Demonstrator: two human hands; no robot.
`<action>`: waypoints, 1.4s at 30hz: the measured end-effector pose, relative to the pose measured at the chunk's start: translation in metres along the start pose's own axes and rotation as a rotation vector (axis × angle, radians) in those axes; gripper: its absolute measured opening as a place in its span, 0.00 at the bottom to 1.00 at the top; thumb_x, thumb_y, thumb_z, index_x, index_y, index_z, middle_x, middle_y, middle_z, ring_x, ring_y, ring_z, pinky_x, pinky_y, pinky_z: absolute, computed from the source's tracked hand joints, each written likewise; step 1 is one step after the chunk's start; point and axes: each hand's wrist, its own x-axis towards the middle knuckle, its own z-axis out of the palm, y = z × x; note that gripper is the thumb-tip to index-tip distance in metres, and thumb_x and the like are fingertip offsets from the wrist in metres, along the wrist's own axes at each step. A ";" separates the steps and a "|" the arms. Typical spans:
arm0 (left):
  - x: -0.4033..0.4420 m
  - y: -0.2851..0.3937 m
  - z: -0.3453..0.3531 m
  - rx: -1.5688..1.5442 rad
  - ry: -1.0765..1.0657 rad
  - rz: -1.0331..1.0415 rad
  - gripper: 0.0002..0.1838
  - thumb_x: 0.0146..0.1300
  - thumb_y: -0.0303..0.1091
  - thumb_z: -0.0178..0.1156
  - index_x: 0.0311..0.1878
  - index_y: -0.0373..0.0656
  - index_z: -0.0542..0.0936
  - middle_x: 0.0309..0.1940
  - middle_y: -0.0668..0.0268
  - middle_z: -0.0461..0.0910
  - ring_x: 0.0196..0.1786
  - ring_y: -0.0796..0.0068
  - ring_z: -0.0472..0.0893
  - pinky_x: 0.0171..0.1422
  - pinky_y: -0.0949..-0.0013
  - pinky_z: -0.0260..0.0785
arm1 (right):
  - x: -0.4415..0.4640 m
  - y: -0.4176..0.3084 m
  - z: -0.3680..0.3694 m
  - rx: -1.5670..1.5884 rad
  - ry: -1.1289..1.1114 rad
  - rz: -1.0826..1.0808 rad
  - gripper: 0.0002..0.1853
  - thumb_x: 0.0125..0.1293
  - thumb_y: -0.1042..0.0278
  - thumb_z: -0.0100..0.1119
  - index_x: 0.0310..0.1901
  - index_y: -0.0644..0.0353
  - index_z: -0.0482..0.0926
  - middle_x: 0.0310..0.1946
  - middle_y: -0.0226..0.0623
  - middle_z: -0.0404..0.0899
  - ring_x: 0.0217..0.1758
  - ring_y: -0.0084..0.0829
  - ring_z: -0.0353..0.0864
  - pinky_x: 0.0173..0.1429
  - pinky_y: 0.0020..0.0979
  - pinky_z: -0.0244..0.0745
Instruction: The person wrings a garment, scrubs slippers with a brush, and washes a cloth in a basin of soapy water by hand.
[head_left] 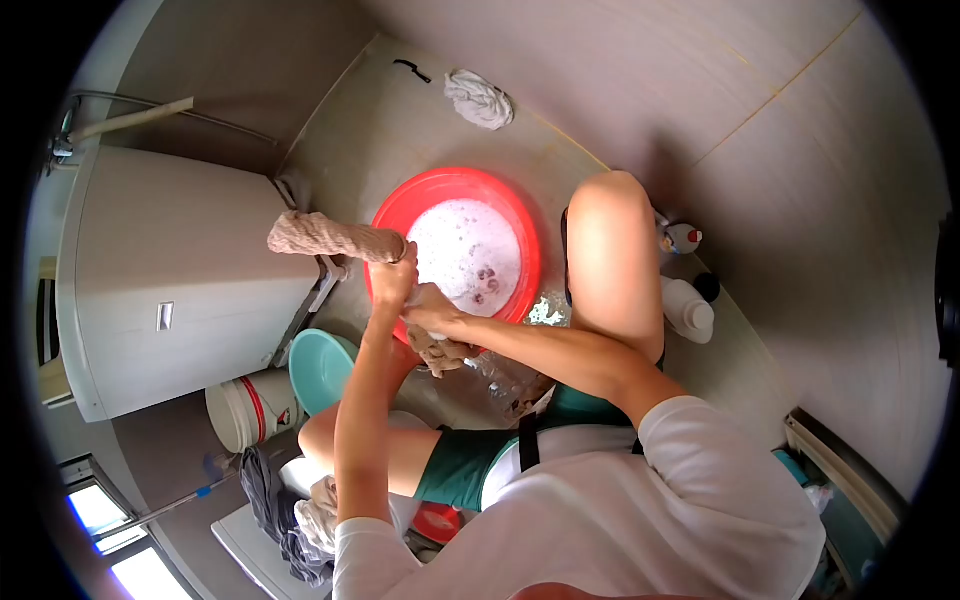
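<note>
A twisted brown cloth [335, 238] is gripped by both of my hands beside the near left rim of a red basin [392, 200]. My left hand [393, 280] is closed round it, and a thick rope-like length sticks out to the left above the fist. Just below and to the right, my right hand [432, 308] is closed on the same cloth. Its loose, crumpled end hangs under my right hand. White suds [465, 250] with a few darker bubbles fill the basin. Whether the cloth is a towel or a garment, I cannot tell.
A teal basin [318, 370] and a white bucket [235, 415] stand left, near a white appliance [180, 290]. White bottles [688, 310] are by the right wall. A white cloth [478, 99] and a dark-handled brush or similar item [411, 70] lie at the far end.
</note>
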 end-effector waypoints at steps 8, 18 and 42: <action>-0.011 0.004 0.039 0.423 0.212 0.149 0.19 0.50 0.35 0.59 0.43 0.30 0.77 0.35 0.39 0.78 0.43 0.40 0.78 0.49 0.49 0.71 | 0.005 0.033 -0.014 -0.152 0.171 0.062 0.16 0.50 0.63 0.62 0.31 0.71 0.79 0.29 0.59 0.80 0.39 0.51 0.82 0.42 0.44 0.74; -0.016 0.003 0.057 0.628 0.200 0.132 0.19 0.49 0.30 0.55 0.46 0.34 0.71 0.27 0.42 0.79 0.35 0.41 0.80 0.42 0.48 0.73 | 0.028 0.098 -0.001 -0.293 0.209 0.091 0.21 0.55 0.58 0.61 0.43 0.67 0.76 0.38 0.49 0.81 0.45 0.36 0.80 0.46 0.38 0.74; 0.025 -0.023 -0.063 -0.967 -0.311 -0.372 0.23 0.61 0.39 0.56 0.54 0.34 0.70 0.52 0.53 0.75 0.54 0.63 0.74 0.63 0.60 0.63 | 0.004 0.005 -0.038 -0.141 -0.292 0.168 0.17 0.52 0.65 0.63 0.40 0.68 0.76 0.30 0.39 0.79 0.30 0.28 0.78 0.38 0.32 0.74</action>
